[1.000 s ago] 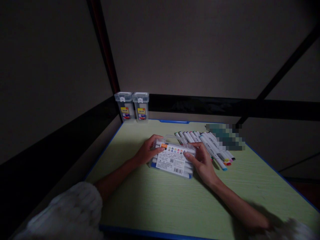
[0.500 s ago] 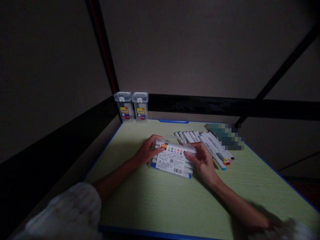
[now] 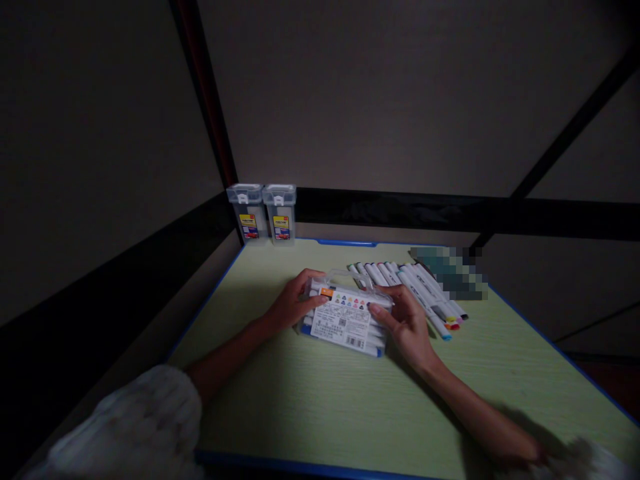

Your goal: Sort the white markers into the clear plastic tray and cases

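A clear plastic marker case (image 3: 345,327) with a carry handle on top is held between both hands, over the middle of the table. White markers with blue ends show inside it, behind a printed label with rows of coloured dots. My left hand (image 3: 295,299) grips the case's left side, thumb across the front. On the right side my right hand (image 3: 407,327) holds it, thumb pressed near the label's upper corner; its other fingers are partly hidden behind. Beyond my right hand, loose white markers (image 3: 425,293) with coloured ends lie in a row.
Two lidded clear plastic boxes (image 3: 281,213) with yellow labels stand at the table's far left corner. A blurred-out greenish flat item (image 3: 445,272) lies at the far right. The pale green table (image 3: 300,407) has a blue edge, with dark-framed walls behind and to the left.
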The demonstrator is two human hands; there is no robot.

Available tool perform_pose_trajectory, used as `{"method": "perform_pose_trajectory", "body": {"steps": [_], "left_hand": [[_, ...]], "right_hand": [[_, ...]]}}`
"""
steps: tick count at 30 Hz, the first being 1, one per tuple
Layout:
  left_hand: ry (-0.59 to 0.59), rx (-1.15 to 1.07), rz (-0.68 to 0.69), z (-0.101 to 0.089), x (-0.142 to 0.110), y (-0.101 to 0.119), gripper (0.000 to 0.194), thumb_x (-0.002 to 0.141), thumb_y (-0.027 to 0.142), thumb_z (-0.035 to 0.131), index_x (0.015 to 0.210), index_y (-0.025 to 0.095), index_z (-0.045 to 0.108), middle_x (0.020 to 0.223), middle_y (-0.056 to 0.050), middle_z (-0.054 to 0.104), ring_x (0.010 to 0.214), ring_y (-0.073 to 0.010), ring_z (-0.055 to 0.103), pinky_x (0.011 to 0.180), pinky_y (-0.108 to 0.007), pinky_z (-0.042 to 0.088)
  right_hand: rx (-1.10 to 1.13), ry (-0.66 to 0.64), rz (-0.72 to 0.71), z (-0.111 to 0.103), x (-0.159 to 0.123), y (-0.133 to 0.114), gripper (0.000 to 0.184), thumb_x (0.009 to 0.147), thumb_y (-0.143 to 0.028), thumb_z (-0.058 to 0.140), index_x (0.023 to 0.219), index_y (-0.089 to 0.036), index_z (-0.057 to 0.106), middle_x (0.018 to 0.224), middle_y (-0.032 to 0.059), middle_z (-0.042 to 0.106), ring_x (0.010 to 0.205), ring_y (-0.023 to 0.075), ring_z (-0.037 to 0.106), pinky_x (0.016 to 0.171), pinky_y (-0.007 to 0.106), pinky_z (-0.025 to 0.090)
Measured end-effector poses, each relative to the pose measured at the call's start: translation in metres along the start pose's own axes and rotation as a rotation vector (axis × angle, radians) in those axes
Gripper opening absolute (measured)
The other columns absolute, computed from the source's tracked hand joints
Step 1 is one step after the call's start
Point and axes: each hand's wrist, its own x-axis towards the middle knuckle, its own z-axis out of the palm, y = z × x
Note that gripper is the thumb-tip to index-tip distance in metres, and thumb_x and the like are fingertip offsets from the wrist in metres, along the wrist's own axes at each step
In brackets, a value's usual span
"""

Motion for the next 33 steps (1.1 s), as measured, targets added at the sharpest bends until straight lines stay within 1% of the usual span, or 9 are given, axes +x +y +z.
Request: {"method": "perform_pose_trajectory", "body": {"steps": [3,8,12,14,19,26,33], "left_hand": [[-0.003,-0.002,0.004,0.0000,0.0005,-0.0011,0.036,0.071,0.027,0.058,0.104,0.018,0.047,0.082,0.000,0.055,0.072,-0.0124,0.054,0.061,-0.023,0.043],[0.001,-0.005,-0.010,0.0001,0.0003,-0.0019,0.037,0.071,0.028,0.058,0.105,0.018,0.047,0.082,0.000,0.056,0.072,-0.0125,0.054,0.060,-0.023,0.043],[0.019,0.003,0.001,0.0000,0.0003,-0.0015,0.037,0.070,0.027,0.059,0.104,0.018,0.048,0.084,-0.001,0.057,0.075,-0.0131,0.054,0.062,-0.023,0.043],[0.020,-0.004,0.004,0.0001,0.0004,-0.0016,0.037,0.070,0.027,0.058,0.104,0.019,0.048,0.083,0.000,0.056,0.073,-0.0127,0.054,0.062,-0.023,0.043],[0.016,-0.006,-0.014,0.0004,0.0008,-0.0022,0.037,0.070,0.028,0.058,0.104,0.018,0.048,0.080,0.000,0.056,0.070,-0.0121,0.053,0.059,-0.022,0.042],[0.028,-0.025,-0.007,0.0011,0.0009,-0.0017,0.036,0.070,0.027,0.058,0.104,0.018,0.048,0.082,0.000,0.055,0.073,-0.0128,0.053,0.062,-0.023,0.043],[0.033,-0.057,-0.028,0.0028,0.0007,-0.0035,0.037,0.070,0.025,0.057,0.105,0.018,0.047,0.081,0.000,0.053,0.072,-0.0119,0.051,0.061,-0.021,0.042]], "right_hand": [[-0.014,-0.005,0.006,-0.0010,-0.0005,0.0018,0.017,0.071,-0.028,0.063,0.085,-0.025,0.053,0.085,0.0000,0.061,0.075,0.0177,0.054,0.063,0.032,0.041],[-0.056,-0.008,0.010,-0.0022,-0.0008,0.0025,0.017,0.072,-0.027,0.062,0.085,-0.025,0.053,0.078,-0.0007,0.059,0.078,0.0193,0.054,0.065,0.032,0.041],[-0.043,-0.017,-0.007,-0.0017,-0.0004,0.0015,0.016,0.072,-0.028,0.061,0.085,-0.024,0.052,0.085,0.0003,0.061,0.078,0.0184,0.054,0.065,0.032,0.042],[-0.043,-0.013,-0.003,-0.0011,-0.0003,0.0011,0.016,0.072,-0.028,0.061,0.085,-0.024,0.052,0.086,0.0008,0.061,0.075,0.0177,0.054,0.063,0.031,0.042],[-0.033,-0.003,-0.002,-0.0001,-0.0004,0.0007,0.017,0.071,-0.029,0.062,0.084,-0.024,0.052,0.080,-0.0007,0.059,0.069,0.0156,0.052,0.057,0.028,0.040],[-0.001,-0.033,0.019,-0.0008,-0.0008,0.0031,0.017,0.073,-0.030,0.061,0.087,-0.025,0.051,0.085,-0.0002,0.058,0.078,0.0172,0.053,0.065,0.031,0.041],[0.001,-0.029,0.047,0.0001,-0.0017,0.0046,0.019,0.074,-0.032,0.061,0.087,-0.024,0.051,0.083,-0.0004,0.057,0.076,0.0167,0.053,0.064,0.030,0.041]]}}
